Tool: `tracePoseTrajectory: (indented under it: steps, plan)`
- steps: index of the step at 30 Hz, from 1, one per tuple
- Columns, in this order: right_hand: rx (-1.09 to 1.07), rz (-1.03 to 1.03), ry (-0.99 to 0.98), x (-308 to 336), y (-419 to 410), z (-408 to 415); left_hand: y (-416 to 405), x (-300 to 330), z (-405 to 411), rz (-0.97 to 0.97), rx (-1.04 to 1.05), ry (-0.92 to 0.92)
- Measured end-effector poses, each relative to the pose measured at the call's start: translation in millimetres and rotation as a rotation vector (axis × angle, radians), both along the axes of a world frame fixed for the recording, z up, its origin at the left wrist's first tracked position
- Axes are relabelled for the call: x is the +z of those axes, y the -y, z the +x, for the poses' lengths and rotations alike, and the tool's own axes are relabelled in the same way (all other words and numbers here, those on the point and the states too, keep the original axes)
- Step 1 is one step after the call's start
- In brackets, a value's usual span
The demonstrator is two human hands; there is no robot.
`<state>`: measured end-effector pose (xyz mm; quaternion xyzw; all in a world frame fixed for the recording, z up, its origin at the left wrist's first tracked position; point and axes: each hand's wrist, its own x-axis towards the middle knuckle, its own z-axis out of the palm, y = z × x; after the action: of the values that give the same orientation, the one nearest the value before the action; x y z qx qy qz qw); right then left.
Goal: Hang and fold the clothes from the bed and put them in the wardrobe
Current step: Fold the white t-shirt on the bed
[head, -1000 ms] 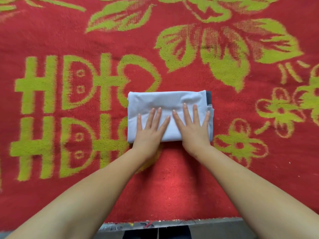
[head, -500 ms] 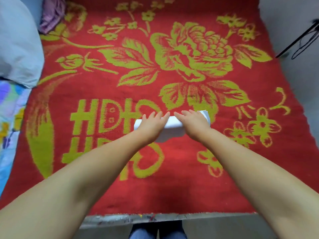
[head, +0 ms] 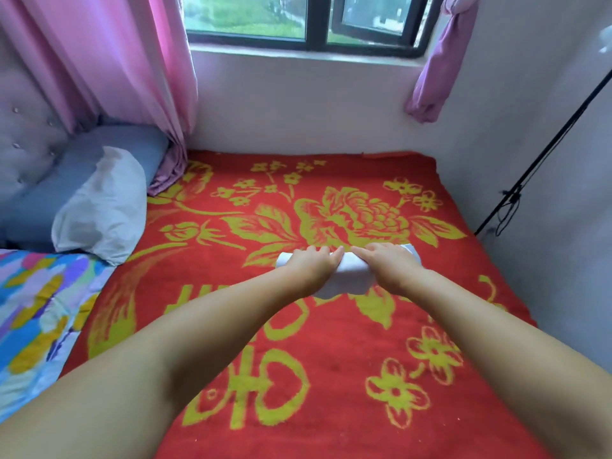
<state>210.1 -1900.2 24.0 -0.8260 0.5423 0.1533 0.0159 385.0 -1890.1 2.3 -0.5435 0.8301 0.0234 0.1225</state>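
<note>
A folded white garment (head: 344, 276) hangs between my two hands above the red bed blanket (head: 331, 359) with yellow flowers. My left hand (head: 311, 265) grips its left half, fingers curled over the top edge. My right hand (head: 387, 263) grips the right half the same way. The garment sags a little in the middle below my hands. Its underside is hidden. The wardrobe is not in view.
A white pillow (head: 99, 207) and a blue pillow (head: 66, 180) lie at the left by a padded headboard. A colourful quilt (head: 36, 309) covers the near left. Pink curtains (head: 116, 61), a window (head: 298, 18) and a wall stand behind. A black stand (head: 546, 147) leans at the right.
My hands went from lying flat on the folded garment to gripping it and lifting it off the blanket. My head has risen, so the window and pillows now show.
</note>
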Motion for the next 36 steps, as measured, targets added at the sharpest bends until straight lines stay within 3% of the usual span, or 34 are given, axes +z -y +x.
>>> tracePoseTrajectory:
  steps: [8,15,19,27,36]
  plan:
    - [0.112,-0.033,0.026,28,-12,-28,-30,34,-29,0.0,0.108,0.027]
    - [0.417,0.002,-0.033,18,-42,-17,-107,17,-32,0.048,0.362,0.01]
    - [0.618,0.064,-0.091,16,-72,37,-173,9,0,0.083,0.554,-0.032]
    - [1.114,0.06,-0.075,19,-227,204,-381,19,105,0.045,1.042,-0.088]
    - [1.574,0.146,-0.043,17,-497,335,-668,21,153,0.064,1.476,-0.032]
